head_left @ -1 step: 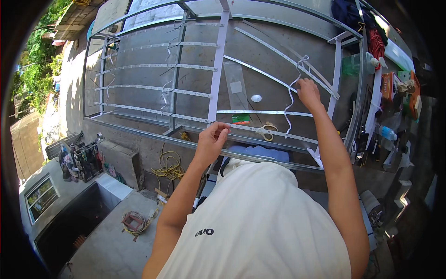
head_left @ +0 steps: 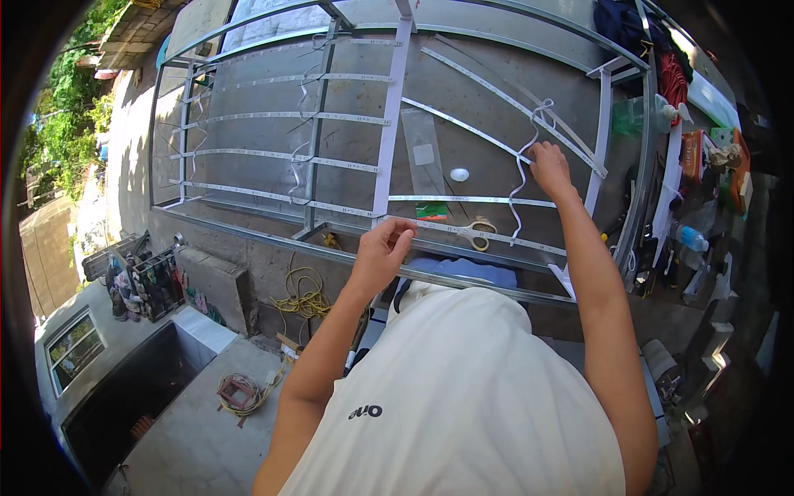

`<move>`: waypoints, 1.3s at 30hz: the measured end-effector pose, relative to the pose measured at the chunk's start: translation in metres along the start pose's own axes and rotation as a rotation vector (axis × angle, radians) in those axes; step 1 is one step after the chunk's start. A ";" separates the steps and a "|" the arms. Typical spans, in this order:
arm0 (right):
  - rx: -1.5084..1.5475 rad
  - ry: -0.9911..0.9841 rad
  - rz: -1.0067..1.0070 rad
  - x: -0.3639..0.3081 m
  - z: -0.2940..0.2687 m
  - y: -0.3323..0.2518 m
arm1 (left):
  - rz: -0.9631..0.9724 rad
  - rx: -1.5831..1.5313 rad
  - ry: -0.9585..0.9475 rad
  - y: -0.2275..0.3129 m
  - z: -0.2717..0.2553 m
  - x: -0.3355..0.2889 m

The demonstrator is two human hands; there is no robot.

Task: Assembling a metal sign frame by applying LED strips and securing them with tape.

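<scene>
Out to the left of the left hand, pale marked strips [head_left: 248,152] ran in rows across the metal frame [head_left: 248,232], thin curly ties hanging among them, and a coil of yellow cord [head_left: 304,299] lay on the ground, lower left of that hand. Then the left hand [head_left: 387,244] itself: at the near strip [head_left: 538,246], just beside the foot of the white crossbar [head_left: 394,124], thumb and forefinger drawn close together; whether they truly pinched it, I couldn't tell. Between the hands came a clear plastic packet [head_left: 423,155], a white round piece [head_left: 459,174] and the scissors [head_left: 480,235], the last by the near strip. Over to the right hand [head_left: 550,171]: fingers curled at the lower end of the slanted strip [head_left: 467,130], right beside the wavy white cord [head_left: 518,221]; what they gripped was hidden. And the change? Next to none! Against the frame just before, both hands matched their spots and only the view had shifted a touch, so the handling looked steady, the strips lying just as they had. Farther right of that hand stood a green bottle [head_left: 628,117].
</scene>
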State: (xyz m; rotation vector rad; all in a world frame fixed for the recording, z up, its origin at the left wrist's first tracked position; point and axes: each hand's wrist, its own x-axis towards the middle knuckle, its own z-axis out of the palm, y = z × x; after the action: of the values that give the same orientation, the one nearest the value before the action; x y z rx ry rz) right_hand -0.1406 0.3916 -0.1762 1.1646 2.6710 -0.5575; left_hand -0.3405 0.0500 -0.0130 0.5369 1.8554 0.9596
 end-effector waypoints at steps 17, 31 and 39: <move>0.041 0.000 0.090 -0.001 0.056 0.021 | -0.018 0.034 -0.030 0.010 -0.012 0.016; 0.469 0.088 0.048 -0.029 -0.007 -0.016 | 0.054 0.198 -0.082 0.000 0.000 0.060; 0.500 0.087 0.054 -0.026 -0.024 -0.033 | 0.258 0.628 -0.229 -0.050 0.053 0.135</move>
State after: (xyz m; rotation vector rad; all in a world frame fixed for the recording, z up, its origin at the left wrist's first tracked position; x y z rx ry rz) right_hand -0.1477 0.3636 -0.1372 1.3988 2.6375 -1.2413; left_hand -0.3529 0.1362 -0.1398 1.2346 1.8870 0.4255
